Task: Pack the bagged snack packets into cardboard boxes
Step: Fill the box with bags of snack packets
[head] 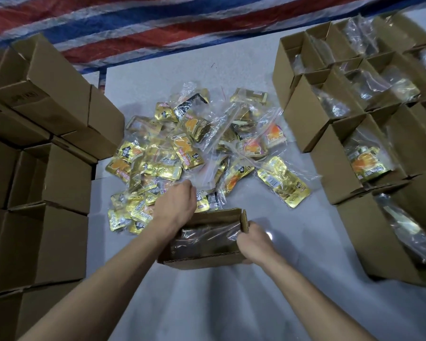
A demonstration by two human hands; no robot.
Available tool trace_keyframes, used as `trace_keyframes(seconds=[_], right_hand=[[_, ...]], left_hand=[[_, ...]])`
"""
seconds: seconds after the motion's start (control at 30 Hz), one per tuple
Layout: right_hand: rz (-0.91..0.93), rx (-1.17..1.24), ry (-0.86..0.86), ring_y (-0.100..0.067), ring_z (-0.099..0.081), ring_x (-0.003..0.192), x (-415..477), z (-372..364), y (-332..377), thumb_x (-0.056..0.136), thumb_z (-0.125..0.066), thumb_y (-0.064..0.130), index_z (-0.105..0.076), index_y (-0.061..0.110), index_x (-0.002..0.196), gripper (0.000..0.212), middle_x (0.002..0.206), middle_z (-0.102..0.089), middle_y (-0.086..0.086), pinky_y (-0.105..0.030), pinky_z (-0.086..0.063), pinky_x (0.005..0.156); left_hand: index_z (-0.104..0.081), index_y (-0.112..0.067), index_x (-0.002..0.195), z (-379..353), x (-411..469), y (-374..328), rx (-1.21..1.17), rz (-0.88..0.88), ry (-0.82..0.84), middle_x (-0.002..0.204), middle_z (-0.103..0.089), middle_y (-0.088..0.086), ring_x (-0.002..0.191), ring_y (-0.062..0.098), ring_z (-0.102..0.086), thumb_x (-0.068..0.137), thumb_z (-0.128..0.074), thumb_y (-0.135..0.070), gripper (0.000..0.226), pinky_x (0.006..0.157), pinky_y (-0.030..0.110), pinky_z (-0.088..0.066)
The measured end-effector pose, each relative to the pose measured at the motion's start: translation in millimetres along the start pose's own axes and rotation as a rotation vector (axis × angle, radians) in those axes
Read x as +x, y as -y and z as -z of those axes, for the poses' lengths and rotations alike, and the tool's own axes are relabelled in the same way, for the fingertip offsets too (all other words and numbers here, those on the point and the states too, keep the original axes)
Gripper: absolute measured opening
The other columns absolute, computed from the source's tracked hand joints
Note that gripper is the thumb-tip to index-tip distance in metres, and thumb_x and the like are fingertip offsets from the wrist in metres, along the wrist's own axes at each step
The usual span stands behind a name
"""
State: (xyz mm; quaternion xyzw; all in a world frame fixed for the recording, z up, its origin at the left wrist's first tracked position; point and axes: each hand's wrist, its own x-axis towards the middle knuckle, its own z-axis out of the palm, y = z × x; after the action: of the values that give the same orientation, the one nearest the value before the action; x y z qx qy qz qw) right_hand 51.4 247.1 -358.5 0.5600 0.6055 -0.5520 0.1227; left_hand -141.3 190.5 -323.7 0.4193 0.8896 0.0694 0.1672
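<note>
Left hand [176, 205] is down at the near edge of the pile of bagged packets [182, 148], and its fingers are tucked out of sight past the knuckles, so I can't tell whether they pinch a bag or just press on it. Right hand [252, 238] is on the right end of the open box [202, 263], fingers curled round that end wall, tips hidden. Inside lies a clear bag [207, 238], too dark and shiny to read. The box is brown corrugated, top open, sitting right in front of the person, just this side of the pile. The pile is clear zip bags stuffed with gold foil packets with orange prints. The stacked boxes [47, 173] on the left are cut off, and the filled boxes [342, 168] on the right are blurred
</note>
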Motion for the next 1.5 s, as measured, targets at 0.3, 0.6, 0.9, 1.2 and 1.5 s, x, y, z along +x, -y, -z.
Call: trace_keyframes(seconds=[0.3, 0.6, 0.9, 1.2, 1.5], right_hand=[[0.024, -0.055, -0.045, -0.032, -0.067, 0.09, -3.5, 11.3, -2.7, 0.072, -0.046, 0.019, -0.053, 0.022, 0.1, 0.029, 0.094, -0.064, -0.002, -0.038, -0.058, 0.076], [0.028, -0.099, -0.037, -0.032, -0.065, 0.096, -4.1, 11.6, 2.6, 0.078, -0.045, 0.013, -0.051, 0.021, 0.102, 0.026, 0.094, -0.058, -0.001, -0.039, -0.056, 0.081], [0.024, -0.091, -0.022, -0.034, -0.067, 0.094, -4.6, 6.5, 7.8, 0.078, -0.043, 0.013, -0.051, 0.019, 0.108, 0.031, 0.104, -0.065, -0.009, -0.046, -0.058, 0.083], [0.01, -0.097, 0.0, -0.031, -0.062, 0.105, -1.8, 4.0, 6.4, 0.082, -0.046, 0.02, -0.047, 0.023, 0.112, 0.03, 0.114, -0.062, -0.005, -0.048, -0.055, 0.09], [0.004, -0.112, 0.011, -0.03, -0.061, 0.102, 0.5, 1.1, 2.1, 0.075, -0.042, 0.024, -0.044, 0.025, 0.112, 0.038, 0.11, -0.061, -0.003, -0.05, -0.056, 0.089]], left_hand=[[-0.05, -0.023, 0.137, -35.1, 61.9, 15.6, 0.211, -0.011, 0.136, 0.13, -0.057, 0.002, 0.103, 0.026, -0.063, 0.097, -0.057, -0.03, 0.04, 0.084, 0.044, -0.053], [-0.066, -0.019, 0.073, -23.6, 59.3, 22.3, 0.03, 0.14, -0.109, 0.06, -0.058, -0.007, 0.054, 0.014, -0.054, 0.092, -0.066, -0.021, 0.019, 0.067, 0.034, -0.053], [-0.042, -0.025, 0.067, 18.0, 55.1, 41.2, -0.179, 0.094, 0.01, 0.063, -0.05, -0.008, 0.056, 0.01, -0.045, 0.087, -0.071, -0.039, 0.038, 0.049, 0.025, -0.031], [-0.047, -0.016, 0.077, 65.6, 38.3, 61.8, -0.398, 0.062, -0.235, 0.072, -0.054, -0.005, 0.066, 0.018, -0.05, 0.096, -0.06, -0.019, 0.023, 0.053, 0.03, -0.036], [-0.05, 0.007, 0.097, 122.8, -7.2, 59.1, -0.921, -0.055, -0.274, 0.097, -0.075, 0.008, 0.095, 0.008, -0.072, 0.103, -0.05, -0.021, 0.029, 0.081, 0.019, -0.056]])
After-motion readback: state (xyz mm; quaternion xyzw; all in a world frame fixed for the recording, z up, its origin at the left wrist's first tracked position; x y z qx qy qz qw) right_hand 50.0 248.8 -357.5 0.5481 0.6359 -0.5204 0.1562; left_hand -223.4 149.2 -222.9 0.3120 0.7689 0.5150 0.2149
